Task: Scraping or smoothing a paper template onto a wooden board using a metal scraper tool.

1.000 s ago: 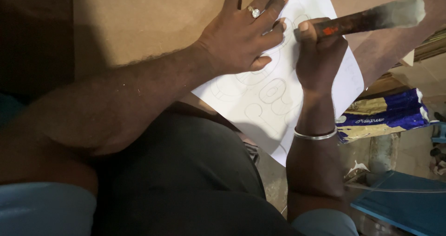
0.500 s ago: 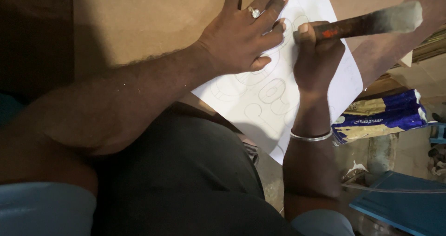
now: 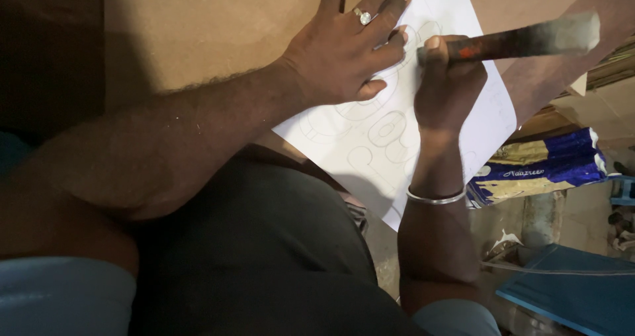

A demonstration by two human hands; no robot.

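The left hand (image 3: 344, 51) lies flat, fingers (image 3: 390, 12) spread apart and pressed on a white sheet of paper (image 3: 397, 131) that carries faint outlined shapes, and the sheet rests on a brown board (image 3: 211, 32) across the person's lap. The right hand (image 3: 446, 84) has its fingers clamped around a dark, worn tool handle (image 3: 509, 42), whose pale far end points away to the right; the working tip is hidden behind the thumb just beside the left little finger, so whether it touches the paper cannot be told. To do this well, the flat hand should, by my reckoning, keep firm even pressure close to the tip so the sheet does not creep, while the tool follows the drawn line in short controlled strokes, with the left fingertips kept clear of the tip's path. The paper's near corner overhangs the board below the right wrist, which wears a thin metal bangle (image 3: 436, 197), so work toward that edge has less support. There is open paper below and to the right of the right-hand fingers; to their left the spread hand blocks the way. Well beyond the sheet, lower right, lie a blue and gold packet (image 3: 536, 170) and a blue panel (image 3: 575, 290).
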